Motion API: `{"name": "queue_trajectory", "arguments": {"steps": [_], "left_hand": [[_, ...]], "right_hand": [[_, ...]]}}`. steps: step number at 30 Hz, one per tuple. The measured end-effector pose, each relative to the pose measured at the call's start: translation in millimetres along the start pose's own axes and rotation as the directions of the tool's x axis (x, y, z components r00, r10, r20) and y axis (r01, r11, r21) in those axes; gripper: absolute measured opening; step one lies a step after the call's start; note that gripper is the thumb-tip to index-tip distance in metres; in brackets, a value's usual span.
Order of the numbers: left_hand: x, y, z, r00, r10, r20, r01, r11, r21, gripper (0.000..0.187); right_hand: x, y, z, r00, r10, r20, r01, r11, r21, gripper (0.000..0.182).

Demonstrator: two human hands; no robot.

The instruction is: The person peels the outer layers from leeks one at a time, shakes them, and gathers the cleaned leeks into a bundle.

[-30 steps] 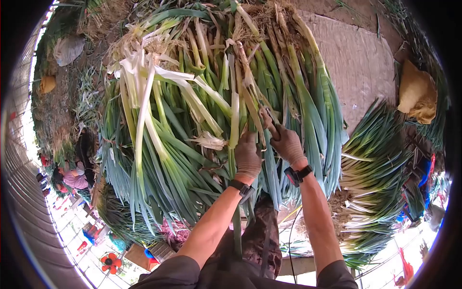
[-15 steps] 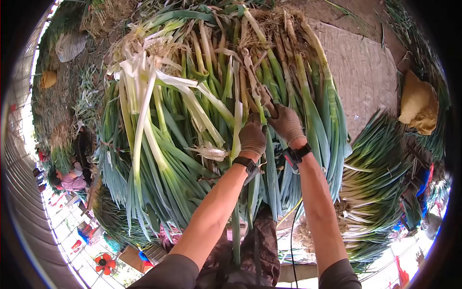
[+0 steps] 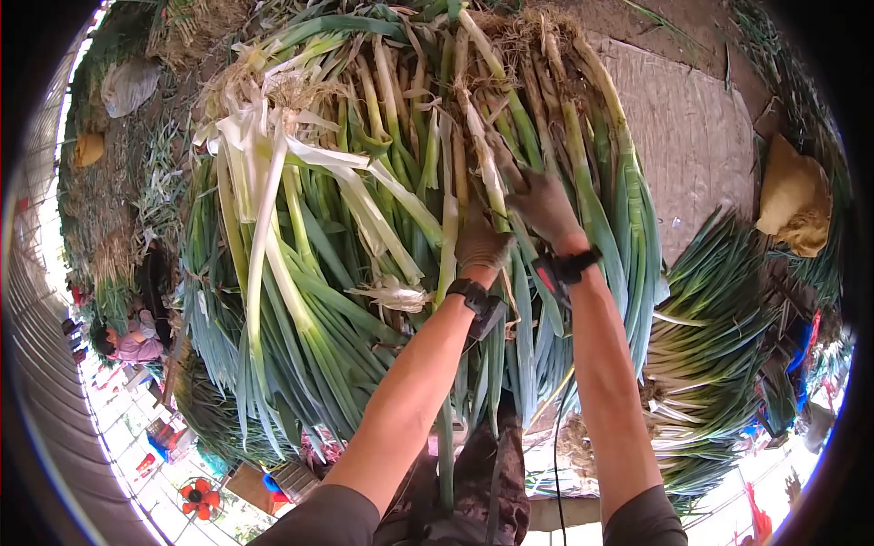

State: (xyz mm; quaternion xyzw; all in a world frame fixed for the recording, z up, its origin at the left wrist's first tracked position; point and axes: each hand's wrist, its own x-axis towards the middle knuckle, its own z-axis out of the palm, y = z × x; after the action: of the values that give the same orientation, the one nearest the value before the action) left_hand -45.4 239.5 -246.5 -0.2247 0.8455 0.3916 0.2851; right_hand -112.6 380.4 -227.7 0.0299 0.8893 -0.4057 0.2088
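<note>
your gloved left hand [image 3: 482,246] is curled round the lower part of a pale stalk [image 3: 480,136]. your gloved right hand [image 3: 546,207] sits just beside it, a little higher, fingers bent toward the stalk; blur hides whether they pinch it or only rest there. the hands are close together but not clasped. the stalk slants down from the top of the pile to your hands, with brownish outer skin on its right side.

the step in hand looks like working that loose skin, so let your left hand be the anchor: firm enough to stop the stalk rolling, light enough not to bruise it. with your right, take only the withered layer and pull along the length, since a sideways tug could snap the shaft. mind the bulky wristband [image 3: 566,270] on your right wrist, which could snag a leaf.

just around your hands lies the pile of green stalks [image 3: 619,209]; use it as a rest. to the left, a torn husk [image 3: 393,293] and cleaner white stalks [image 3: 270,209] lie on top, so give them room. a thin cable [image 3: 557,446] hangs near your right forearm; farther right is another heap of stalks [image 3: 710,391].
</note>
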Motion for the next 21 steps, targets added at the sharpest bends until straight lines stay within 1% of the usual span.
{"name": "queue_trajectory", "arguments": {"steps": [1, 2, 4, 5, 6, 8, 9, 10, 11, 12, 13, 14, 15, 16, 17, 18, 20, 21], "left_hand": [[2.4, -6.6, -1.7, 0.997, 0.043, 0.063, -0.04, 0.998, -0.049, 0.067], [-3.7, -7.5, -5.7, 0.992, 0.079, 0.098, -0.062, 0.984, -0.166, 0.064], [-26.0, -7.8, -11.1, 0.973, 0.164, 0.159, -0.089, 0.913, -0.397, 0.058], [-34.9, -8.5, -12.2, 0.969, 0.193, 0.154, -0.122, 0.916, -0.383, 0.047], [-41.5, -11.0, -9.1, 0.964, 0.161, 0.21, -0.05, 0.889, -0.456, 0.044], [-49.6, -27.7, 6.0, 0.939, 0.11, 0.327, 0.107, 0.81, -0.577, 0.04], [-47.2, -50.0, 26.1, 0.928, 0.131, 0.348, 0.138, 0.747, -0.651, 0.034], [-57.3, -41.7, 31.1, 0.927, 0.056, 0.372, 0.227, 0.707, -0.67, 0.032], [-67.7, -33.1, 36.7, 0.918, -0.02, 0.397, 0.311, 0.658, -0.686, 0.029], [-74.9, -26.8, 40.0, 0.902, -0.094, 0.421, 0.388, 0.602, -0.698, 0.027], [-74.3, -30.5, 44.4, 0.903, -0.087, 0.42, 0.376, 0.63, -0.679, 0.028], [-69.4, -34.9, 48.0, 0.952, -0.078, 0.295, 0.241, 0.787, -0.568, 0.029], [-67.1, -33.1, 45.8, 0.984, -0.042, 0.175, 0.112, 0.904, -0.412, 0.032], [-73.4, -34.0, 44.4, 0.992, 0.11, -0.063, -0.119, 0.977, -0.174, 0.032], [-80.2, -34.5, 42.4, 0.921, 0.253, -0.296, -0.217, 0.965, 0.15, 0.033], [-87.6, -19.6, 26.7, 0.822, 0.352, -0.448, -0.205, 0.916, 0.344, 0.03], [-110.2, -3.1, 9.5, 0.753, 0.5, -0.428, -0.344, 0.853, 0.393, 0.03], [-118.6, -14.2, 17.8, 0.83, 0.512, -0.22, -0.408, 0.827, 0.387, 0.032]], "right_hand": [[-18.1, 2.3, -7.8, 1.0, 0.013, 0.009, -0.014, 0.998, 0.054, 0.033], [-39.4, 4.0, -15.1, 0.999, 0.027, 0.019, -0.028, 0.994, 0.107, 0.033], [-92.4, 7.1, -28.6, 0.994, 0.108, 0.029, -0.112, 0.98, 0.164, 0.032], [-122.2, 2.5, -38.9, 0.985, 0.156, 0.073, -0.167, 0.97, 0.175, 0.034], [-152.1, -1.5, -46.6, 0.972, 0.204, 0.119, -0.224, 0.957, 0.183, 0.036], [-206.8, -0.1, -49.5, 0.947, 0.283, 0.152, -0.314, 0.914, 0.257, 0.045], [-231.2, 8.4, -45.3, 0.925, 0.337, 0.175, -0.374, 0.887, 0.271, 0.048], [-251.2, 11.7, -43.0, 0.9, 0.39, 0.196, -0.433, 0.855, 0.285, 0.051], [-269.8, 12.5, -42.5, 0.902, 0.397, 0.168, -0.43, 0.848, 0.308, 0.052], [-282.7, 9.5, -43.8, 0.854, 0.483, 0.194, -0.52, 0.809, 0.274, 0.052], [-295.9, 14.9, -37.6, 0.846, 0.506, 0.169, -0.533, 0.798, 0.281, 0.052], [-307.0, 21.1, -31.3, 0.835, 0.53, 0.145, -0.548, 0.785, 0.289, 0.051], [-312.1, 16.7, -31.1, 0.845, 0.509, 0.166, -0.535, 0.804, 0.258, 0.05], [-316.6, 12.5, -30.1, 0.853, 0.487, 0.187, -0.52, 0.823, 0.229, 0.048], [-326.2, 18.6, -22.1, 0.87, 0.462, 0.172, -0.492, 0.837, 0.239, 0.045], [-329.5, 21.3, -20.4, 0.851, 0.498, 0.169, -0.526, 0.811, 0.256, 0.045], [-332.9, 26.0, -17.4, 0.81, 0.562, 0.166, -0.585, 0.756, 0.294, 0.044], [-333.6, 27.4, -16.3, 0.813, 0.557, 0.17, -0.58, 0.747, 0.324, 0.044]]}}
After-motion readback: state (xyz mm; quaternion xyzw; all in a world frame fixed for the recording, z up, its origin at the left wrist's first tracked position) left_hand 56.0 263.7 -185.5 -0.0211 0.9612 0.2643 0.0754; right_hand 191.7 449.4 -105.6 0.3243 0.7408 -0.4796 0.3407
